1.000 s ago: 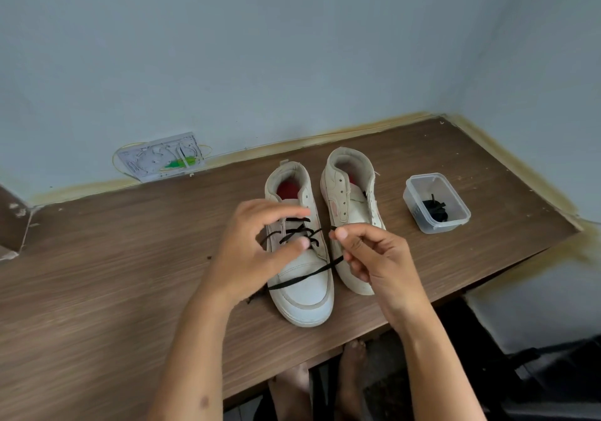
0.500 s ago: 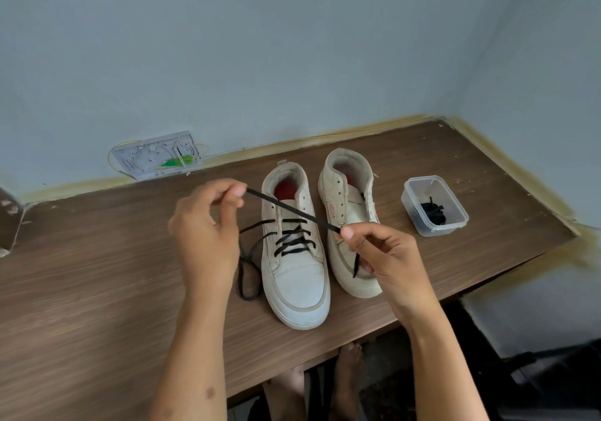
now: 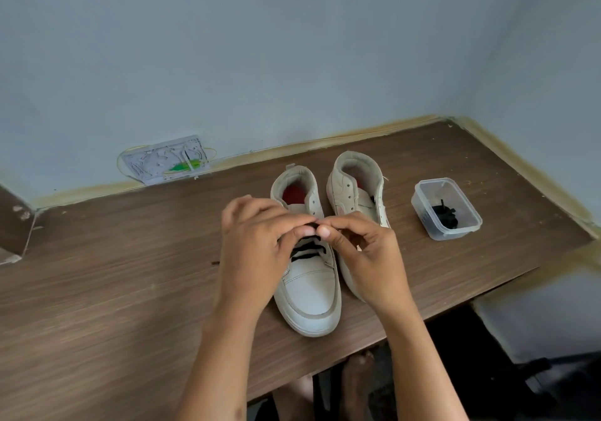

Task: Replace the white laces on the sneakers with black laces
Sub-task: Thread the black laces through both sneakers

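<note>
Both hands, left hand [image 3: 257, 241] and right hand [image 3: 364, 251], pinch the black lace [image 3: 307, 248] above the left sneaker [image 3: 309, 287], fingertips meeting.

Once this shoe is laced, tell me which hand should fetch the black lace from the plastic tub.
Right. The right hand is on the side of the plastic tub, which holds the spare black lace. The left hand would have to cross both sneakers.

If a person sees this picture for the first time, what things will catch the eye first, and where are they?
At the centre, the left hand and the right hand meet over the left sneaker, pinching a black lace above its eyelets. The right sneaker stands beside it with no lace visible. To the right on the wooden table, a clear plastic container holds another black lace.
</note>
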The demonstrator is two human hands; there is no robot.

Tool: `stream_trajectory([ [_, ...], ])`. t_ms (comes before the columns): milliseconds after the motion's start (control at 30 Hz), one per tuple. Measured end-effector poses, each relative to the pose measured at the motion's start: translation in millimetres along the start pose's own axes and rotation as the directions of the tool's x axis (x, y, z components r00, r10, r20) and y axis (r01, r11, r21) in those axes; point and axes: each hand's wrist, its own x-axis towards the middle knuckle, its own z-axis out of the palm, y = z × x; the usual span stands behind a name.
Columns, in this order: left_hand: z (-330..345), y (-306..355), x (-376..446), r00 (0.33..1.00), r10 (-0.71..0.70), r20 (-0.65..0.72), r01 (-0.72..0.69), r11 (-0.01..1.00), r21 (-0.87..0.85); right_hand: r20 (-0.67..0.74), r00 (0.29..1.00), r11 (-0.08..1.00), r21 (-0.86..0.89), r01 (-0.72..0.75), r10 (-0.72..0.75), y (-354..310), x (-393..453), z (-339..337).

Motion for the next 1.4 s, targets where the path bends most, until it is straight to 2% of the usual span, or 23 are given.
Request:
stream_trajectory([
  [133,-11,-11,0,0.991,-0.083,-0.104,0.092,0.991,0.093,-0.044,0.995,0.971,-0.226,0.077,-0.089,9,1,0],
  [233,-16,-17,-5,0.982,-0.174,-0.078,0.184,0.973,0.139,-0.087,0.986,0.925,-0.365,0.104,-0.145,16,2,1],
  [333,-17,-20,-6,0.976,-0.216,-0.028,0.218,0.967,0.135,-0.101,0.971,0.893,-0.422,0.157,-0.219,15,4,6],
  [467,-10,-10,-2,0.995,-0.100,0.027,0.097,0.992,0.074,-0.130,0.974,0.926,-0.354,0.131,-0.188,6,2,16],
  [567,0,-3,-2,1.000,-0.030,-0.007,0.030,0.998,0.046,-0.122,0.982,0.958,-0.265,0.109,-0.146,0,2,20],
  [733,9,-3,-2,0.989,-0.116,-0.088,0.120,0.992,0.041,-0.155,0.983,0.980,-0.188,0.068,-0.098,-1,3,23],
  [933,20,5,-3,0.955,-0.239,-0.174,0.265,0.954,0.142,-0.274,0.961,0.930,-0.359,-0.083,-0.020,8,7,37],
  [1067,26,8,-3,0.946,-0.235,-0.225,0.282,0.936,0.211,-0.274,0.962,0.958,-0.272,-0.090,0.013,8,9,38],
  [1200,31,7,-4,0.957,-0.215,-0.196,0.258,0.938,0.231,-0.256,0.966,0.983,-0.166,-0.081,0.037,8,8,30],
  [1400,35,6,-4,0.960,-0.202,-0.192,0.242,0.946,0.217,-0.222,0.975,0.989,-0.135,-0.057,0.026,11,4,30],
])
